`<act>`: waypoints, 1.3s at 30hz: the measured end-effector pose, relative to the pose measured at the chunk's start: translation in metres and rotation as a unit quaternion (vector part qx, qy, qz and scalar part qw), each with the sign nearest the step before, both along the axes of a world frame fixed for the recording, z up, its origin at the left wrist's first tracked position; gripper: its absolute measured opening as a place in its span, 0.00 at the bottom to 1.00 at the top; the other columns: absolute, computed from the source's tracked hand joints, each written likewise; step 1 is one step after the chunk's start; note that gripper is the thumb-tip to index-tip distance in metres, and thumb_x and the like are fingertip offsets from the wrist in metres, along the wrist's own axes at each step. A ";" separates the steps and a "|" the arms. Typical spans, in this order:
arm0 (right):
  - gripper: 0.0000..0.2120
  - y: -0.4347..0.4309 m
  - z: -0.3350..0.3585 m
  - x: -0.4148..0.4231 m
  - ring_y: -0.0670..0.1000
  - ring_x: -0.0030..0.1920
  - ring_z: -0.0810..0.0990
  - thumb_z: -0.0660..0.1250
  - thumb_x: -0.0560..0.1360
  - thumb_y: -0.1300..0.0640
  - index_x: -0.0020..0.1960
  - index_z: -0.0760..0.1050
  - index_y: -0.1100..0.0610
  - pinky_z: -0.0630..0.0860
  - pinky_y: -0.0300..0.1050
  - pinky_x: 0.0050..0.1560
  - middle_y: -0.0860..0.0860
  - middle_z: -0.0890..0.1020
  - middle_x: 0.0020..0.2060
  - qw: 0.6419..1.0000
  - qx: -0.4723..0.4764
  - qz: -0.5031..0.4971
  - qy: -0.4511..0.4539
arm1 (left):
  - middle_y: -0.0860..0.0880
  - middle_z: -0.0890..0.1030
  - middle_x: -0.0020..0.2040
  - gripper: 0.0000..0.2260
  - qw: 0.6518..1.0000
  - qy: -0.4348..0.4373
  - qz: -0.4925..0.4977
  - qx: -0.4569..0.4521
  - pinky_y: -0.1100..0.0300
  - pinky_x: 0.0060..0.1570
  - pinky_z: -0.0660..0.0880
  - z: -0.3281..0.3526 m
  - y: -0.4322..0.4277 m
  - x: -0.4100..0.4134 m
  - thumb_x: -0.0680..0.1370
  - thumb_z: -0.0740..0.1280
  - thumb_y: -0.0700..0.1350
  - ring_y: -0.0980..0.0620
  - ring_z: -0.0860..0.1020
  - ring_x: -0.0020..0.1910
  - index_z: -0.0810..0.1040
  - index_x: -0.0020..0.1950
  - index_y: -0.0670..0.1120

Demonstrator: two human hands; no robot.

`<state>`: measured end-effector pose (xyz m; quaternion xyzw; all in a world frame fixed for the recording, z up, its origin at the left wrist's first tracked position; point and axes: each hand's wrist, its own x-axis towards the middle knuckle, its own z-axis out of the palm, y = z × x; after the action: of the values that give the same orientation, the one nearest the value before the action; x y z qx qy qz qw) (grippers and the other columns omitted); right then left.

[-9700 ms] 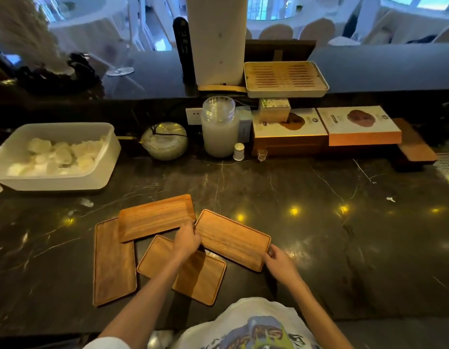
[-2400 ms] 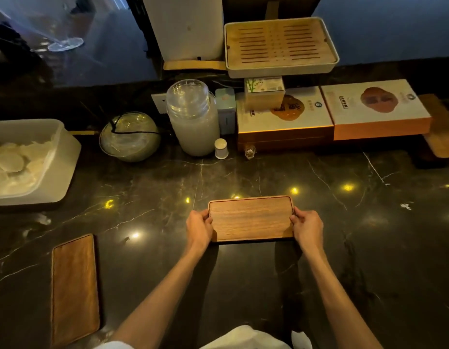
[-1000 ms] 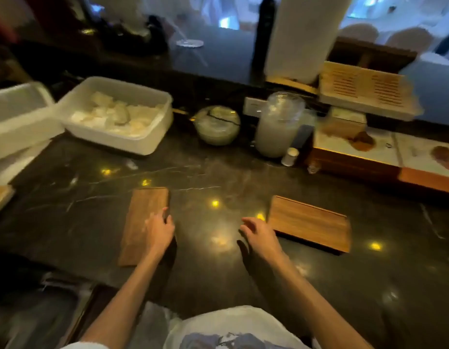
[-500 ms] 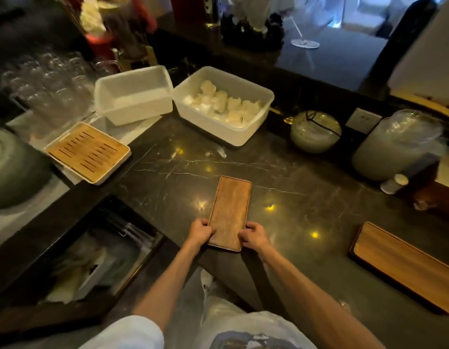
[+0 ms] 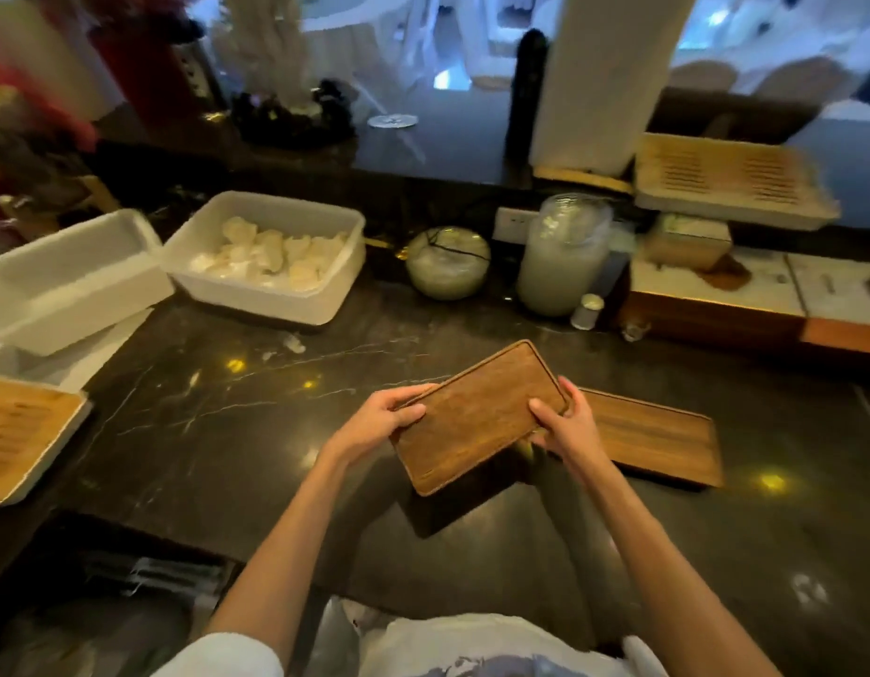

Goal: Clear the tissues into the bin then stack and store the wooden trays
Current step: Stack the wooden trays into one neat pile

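- Both hands clamp one wooden tray [image 5: 477, 416] — my left hand [image 5: 381, 422] on its left end, my right hand [image 5: 562, 425] on its right end — tilted, lifted off the counter [image 5: 276, 432].
- Stacked trays [image 5: 657, 439] lie flat just right of it, near the counter's front edge.
- Tissues [image 5: 271, 254] fill the white bin [image 5: 296, 305] at the back left.

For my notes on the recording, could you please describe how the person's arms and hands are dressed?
Both forearms are bare, with no long sleeves. The left hand and right hand wear no gloves, and no rings, watch or bracelet can be made out. A white short sleeve shows at the left upper arm, part of a white T-shirt with a bluish print.
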<state>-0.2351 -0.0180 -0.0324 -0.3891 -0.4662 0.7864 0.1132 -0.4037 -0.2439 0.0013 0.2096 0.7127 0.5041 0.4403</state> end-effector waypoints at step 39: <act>0.28 0.158 -0.070 0.171 0.55 0.71 0.69 0.60 0.81 0.51 0.78 0.56 0.51 0.67 0.56 0.71 0.54 0.69 0.73 0.953 0.181 -0.093 -0.222 | 0.49 0.78 0.56 0.13 0.979 0.097 0.036 -0.175 0.66 0.45 0.73 -0.082 0.236 0.125 0.78 0.63 0.37 0.58 0.76 0.48 0.74 0.61 0.46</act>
<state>-0.0639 0.1399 -0.1024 -0.5687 -0.5758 0.5684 0.1482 -0.2788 -0.0077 -0.0812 0.1518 0.8362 0.3645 0.3806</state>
